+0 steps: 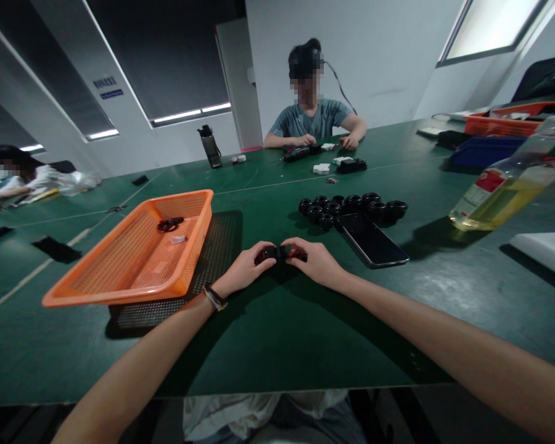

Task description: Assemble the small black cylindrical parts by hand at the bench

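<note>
My left hand [246,267] and my right hand [315,260] meet at the middle of the green table [277,333], both closed on a small black round part [277,251] held between their fingertips. A bracelet sits on my left wrist. Behind my right hand lies a cluster of several similar black round parts [351,207], with a dark phone [371,240] lying flat in front of them. To my left an orange mesh basket [124,280] rests tilted on a black mesh tray [217,246]; a black part and a small white piece lie inside it.
A bottle of yellow liquid [509,191] stands at the right, next to a white object [543,246]. Orange and blue bins [490,139] sit at the far right. A person across the table handles small parts; a dark bottle [210,148] stands nearby. Another person sits far left.
</note>
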Action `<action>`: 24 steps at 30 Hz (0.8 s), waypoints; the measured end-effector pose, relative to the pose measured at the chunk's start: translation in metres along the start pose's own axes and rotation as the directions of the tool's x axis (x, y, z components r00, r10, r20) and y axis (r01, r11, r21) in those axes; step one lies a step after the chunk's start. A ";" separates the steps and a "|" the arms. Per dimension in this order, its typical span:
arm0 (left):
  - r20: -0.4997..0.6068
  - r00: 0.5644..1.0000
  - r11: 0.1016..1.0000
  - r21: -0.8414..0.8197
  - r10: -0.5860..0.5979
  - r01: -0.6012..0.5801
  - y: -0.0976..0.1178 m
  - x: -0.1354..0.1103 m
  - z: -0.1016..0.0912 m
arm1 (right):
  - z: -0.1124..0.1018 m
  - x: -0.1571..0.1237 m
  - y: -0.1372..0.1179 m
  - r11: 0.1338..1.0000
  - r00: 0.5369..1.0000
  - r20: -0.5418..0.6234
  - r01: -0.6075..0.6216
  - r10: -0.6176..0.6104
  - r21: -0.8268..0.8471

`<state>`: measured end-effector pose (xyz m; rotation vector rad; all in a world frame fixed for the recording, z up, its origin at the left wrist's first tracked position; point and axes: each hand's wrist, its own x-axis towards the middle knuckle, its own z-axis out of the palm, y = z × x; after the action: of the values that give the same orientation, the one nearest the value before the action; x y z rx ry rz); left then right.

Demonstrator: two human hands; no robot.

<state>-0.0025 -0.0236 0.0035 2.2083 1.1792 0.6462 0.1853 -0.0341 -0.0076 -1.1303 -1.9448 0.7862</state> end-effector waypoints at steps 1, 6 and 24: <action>-0.001 1.000 1.000 0.001 -0.002 0.002 0.000 0.000 0.000 | 0.000 0.000 -0.001 1.000 1.000 0.002 -0.002 0.002 -0.001; -0.002 1.000 1.000 0.001 -0.008 0.008 0.001 -0.001 0.000 | -0.001 0.000 -0.002 1.000 1.000 0.009 -0.018 0.018 -0.025; -0.009 1.000 1.000 -0.016 0.001 -0.001 -0.002 0.001 0.001 | 0.000 0.001 -0.003 0.996 0.999 -0.001 -0.032 0.033 -0.087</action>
<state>-0.0031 -0.0222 0.0015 2.1953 1.1733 0.6639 0.1843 -0.0345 -0.0051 -1.2159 -1.9820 0.7254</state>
